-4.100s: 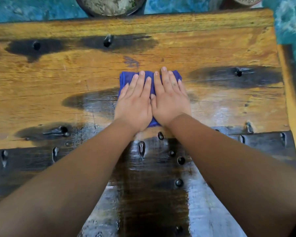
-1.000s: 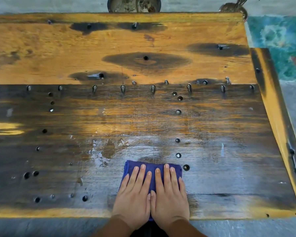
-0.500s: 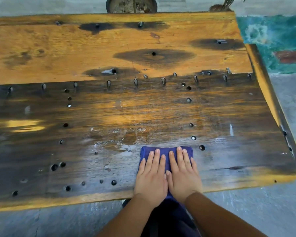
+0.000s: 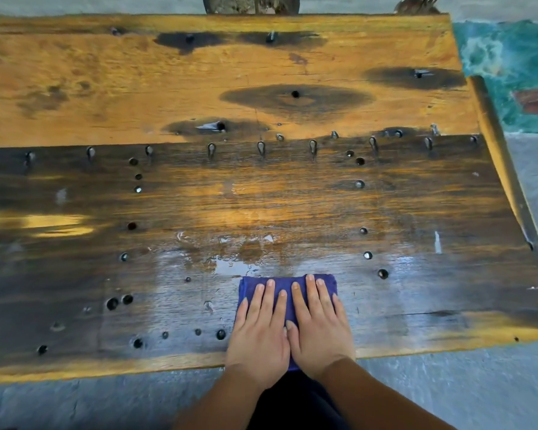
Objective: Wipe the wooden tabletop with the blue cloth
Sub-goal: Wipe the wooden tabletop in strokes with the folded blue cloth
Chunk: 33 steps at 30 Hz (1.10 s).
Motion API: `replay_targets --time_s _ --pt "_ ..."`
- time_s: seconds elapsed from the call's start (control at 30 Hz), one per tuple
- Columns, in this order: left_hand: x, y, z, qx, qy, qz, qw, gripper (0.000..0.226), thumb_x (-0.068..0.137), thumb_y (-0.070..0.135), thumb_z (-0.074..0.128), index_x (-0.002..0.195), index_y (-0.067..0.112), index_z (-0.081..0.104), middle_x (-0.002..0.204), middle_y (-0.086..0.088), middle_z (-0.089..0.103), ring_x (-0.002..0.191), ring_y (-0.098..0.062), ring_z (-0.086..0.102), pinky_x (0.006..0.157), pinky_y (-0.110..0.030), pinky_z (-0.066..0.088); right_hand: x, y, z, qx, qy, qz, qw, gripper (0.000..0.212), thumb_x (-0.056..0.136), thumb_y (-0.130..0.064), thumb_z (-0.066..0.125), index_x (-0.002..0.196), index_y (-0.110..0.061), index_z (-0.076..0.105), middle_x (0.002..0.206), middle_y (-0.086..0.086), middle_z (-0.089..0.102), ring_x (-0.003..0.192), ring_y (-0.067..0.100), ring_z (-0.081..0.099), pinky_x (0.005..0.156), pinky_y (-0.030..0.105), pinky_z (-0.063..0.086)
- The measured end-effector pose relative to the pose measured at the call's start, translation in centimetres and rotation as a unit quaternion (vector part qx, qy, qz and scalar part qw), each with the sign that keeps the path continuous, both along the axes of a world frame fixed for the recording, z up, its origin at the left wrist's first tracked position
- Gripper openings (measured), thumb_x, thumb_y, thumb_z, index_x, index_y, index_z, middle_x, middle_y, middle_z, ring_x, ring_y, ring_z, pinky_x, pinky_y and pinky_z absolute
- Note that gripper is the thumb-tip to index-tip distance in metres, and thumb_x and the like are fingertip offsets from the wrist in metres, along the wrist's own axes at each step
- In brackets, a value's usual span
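At six o'clock, close to the body, the blue cloth (image 4: 288,285) is being pressed flat on the near edge of the wooden tabletop (image 4: 261,197). It is being held down by two hands side by side, the left hand (image 4: 260,328) and the right hand (image 4: 319,325). The fingers are being kept straight and a little apart, lying on top of the cloth and not curled round it. The hands are likely being laid this way so that the whole cloth is pushed hard on the wood and a wide strip is cleaned at once. The thumbs are being kept touching in the middle, which probably stops the cloth from bunching up.

Just past the fingertips, toward twelve o'clock, a small wet patch (image 4: 233,265) is being left shining on the dark board. Round holes (image 4: 382,273) are being shown at one o'clock and at nine o'clock.

Far off at twelve o'clock, the lighter, dry-looking board (image 4: 106,88) is not yet being reached. Behind it, a round pot (image 4: 250,3) is being partly hidden by the far edge.
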<state>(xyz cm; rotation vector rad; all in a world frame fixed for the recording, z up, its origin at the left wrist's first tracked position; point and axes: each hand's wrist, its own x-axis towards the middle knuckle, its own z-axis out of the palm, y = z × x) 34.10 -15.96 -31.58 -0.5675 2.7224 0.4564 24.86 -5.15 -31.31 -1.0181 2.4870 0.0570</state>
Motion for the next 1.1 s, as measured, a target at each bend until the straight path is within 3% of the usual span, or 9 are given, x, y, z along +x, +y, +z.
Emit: replay_targets --time_s 0.17,0.3,0.43,0.57,0.7,0.83,0.97,1.03,1.1 --pt "-0.3 -0.2 -0.3 0.009 0.001 -0.001 1.000 0.062 0.090 0.038 0.038 0.145 0.011 0.041 0.155 -0.011 0.028 0.143 -0.028 0.025 0.109 -0.047 0.019 -0.3 -0.1 0.0 0.002 -0.008 0.000 1.000 0.066 0.086 -0.047 0.043 0.145 -0.015 0.045 0.152 0.014 0.037 0.138 0.032 0.038 0.106 0.048 0.022" --pt "-0.5 -0.3 -0.7 0.021 0.004 0.007 1.000 0.068 0.089 0.037 0.038 0.150 0.009 0.025 0.156 -0.011 0.028 0.146 -0.026 0.012 0.109 -0.046 0.020 -0.7 -0.4 0.0 0.006 -0.009 0.019 1.000 0.065 0.084 -0.046 0.043 0.139 -0.014 0.052 0.148 0.015 0.042 0.134 0.033 0.044 0.104 0.046 0.024" --pt "-2.1 -1.4 -1.0 0.021 0.001 0.017 1.000 0.058 0.095 0.035 0.025 0.146 0.009 0.037 0.156 -0.012 0.027 0.145 -0.028 0.017 0.109 -0.047 0.020 -2.4 -1.6 -0.4 -0.004 -0.009 0.032 0.999 0.065 0.085 -0.045 0.042 0.142 -0.013 0.048 0.150 0.015 0.040 0.136 0.032 0.041 0.105 0.046 0.023" --pt "-4.1 -2.9 -1.0 0.011 -0.003 0.027 1.000 0.059 0.097 0.036 0.019 0.147 0.009 0.033 0.156 -0.013 0.025 0.144 -0.031 0.021 0.109 -0.047 0.020 -4.5 -3.6 -0.9 -0.022 -0.012 0.048 0.999 0.065 0.089 -0.044 0.040 0.146 -0.012 0.041 0.154 0.014 0.033 0.142 0.030 0.030 0.108 0.047 0.020" --pt "-6.8 -5.1 -1.2 0.002 -0.001 0.060 0.998 0.060 0.095 0.035 0.031 0.150 0.010 0.027 0.158 -0.012 0.020 0.146 -0.030 0.016 0.111 -0.047 0.016 -7.5 -6.4 -1.8 -0.038 -0.008 0.063 0.997 0.064 0.093 -0.043 0.034 0.150 -0.015 0.031 0.159 0.011 0.020 0.146 0.028 0.017 0.114 0.047 0.016" --pt "-9.1 -7.7 -1.9 -0.007 0.005 0.063 0.998 0.060 0.097 0.036 0.030 0.151 0.012 0.020 0.160 -0.011 0.014 0.147 -0.029 0.009 0.113 -0.047 0.014 -9.9 -9.2 -2.5 -0.032 -0.019 0.052 0.998 0.064 0.094 -0.044 0.031 0.152 -0.017 0.023 0.160 0.008 0.014 0.148 0.025 0.010 0.117 0.047 0.017" --pt "-11.0 -10.0 -2.8 -0.009 0.009 0.057 0.998 0.059 0.099 0.037 0.026 0.152 0.013 0.015 0.161 -0.010 0.008 0.148 -0.026 0.002 0.115 -0.046 0.010 -11.6 -11.3 -3.3 -0.009 -0.032 0.049 0.998 0.064 0.095 -0.047 0.009 0.152 -0.025 -0.007 0.160 0.001 -0.017 0.144 0.017 -0.027 0.115 0.042 -0.013" --pt "-12.3 -11.4 -3.2 -0.017 0.012 0.063 0.998 0.059 0.099 0.037 0.025 0.153 0.013 0.016 0.161 -0.009 0.008 0.148 -0.025 0.002 0.116 -0.045 0.009 -12.9 -13.0 -3.4 -0.014 -0.030 0.040 0.999 0.063 0.095 -0.048 0.006 0.152 -0.027 -0.012 0.161 0.001 -0.018 0.141 0.016 -0.032 0.113 0.040 -0.019" --pt "-14.0 -13.2 -3.6 -0.025 0.006 0.074 0.997 0.059 0.099 0.038 0.021 0.153 0.015 0.013 0.161 -0.007 0.004 0.148 -0.022 -0.002 0.119 -0.043 0.006 -14.6 -15.0 -3.4 -0.026 -0.024 0.034 0.999 0.063 0.096 -0.047 0.009 0.154 -0.028 -0.006 0.163 0.002 -0.010 0.142 0.015 -0.028 0.115 0.040 -0.015"
